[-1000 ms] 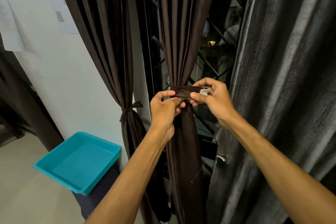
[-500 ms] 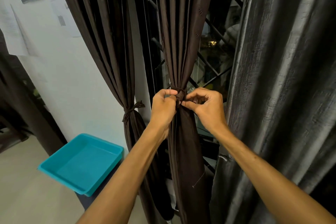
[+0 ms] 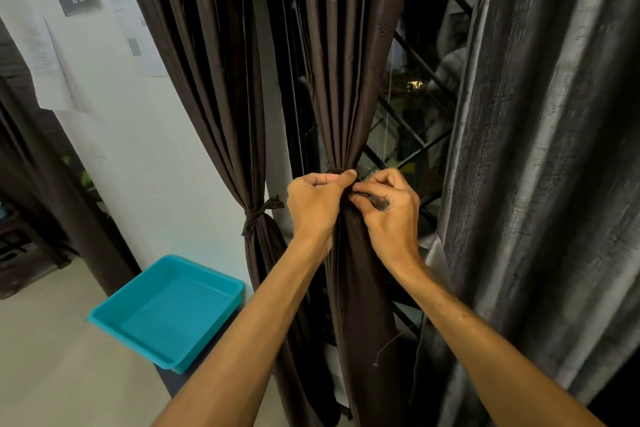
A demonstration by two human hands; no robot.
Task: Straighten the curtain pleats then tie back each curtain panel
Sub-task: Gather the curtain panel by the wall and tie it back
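A dark brown curtain panel [image 3: 349, 73] hangs in the middle, gathered tight by a brown tie-back band [image 3: 337, 170]. My left hand [image 3: 317, 204] grips the band's end at the front of the gather, fingers curled. My right hand [image 3: 388, 208] pinches the other end right beside it, thumbs nearly touching. The knot itself is hidden by my fingers. To the left, a second brown panel [image 3: 214, 80] hangs with its own tie-back [image 3: 259, 213] knotted around it.
A grey curtain [image 3: 540, 166] hangs at the right, close to my right forearm. Behind the panels is a window with a black diagonal grille [image 3: 412, 135]. A teal plastic tray [image 3: 104, 317] sits low at the left by the white wall with papers.
The band was spread wide across the panel a second ago; both hands have since drawn together at the front and pulled it tight around the gather. The view shifted slightly.
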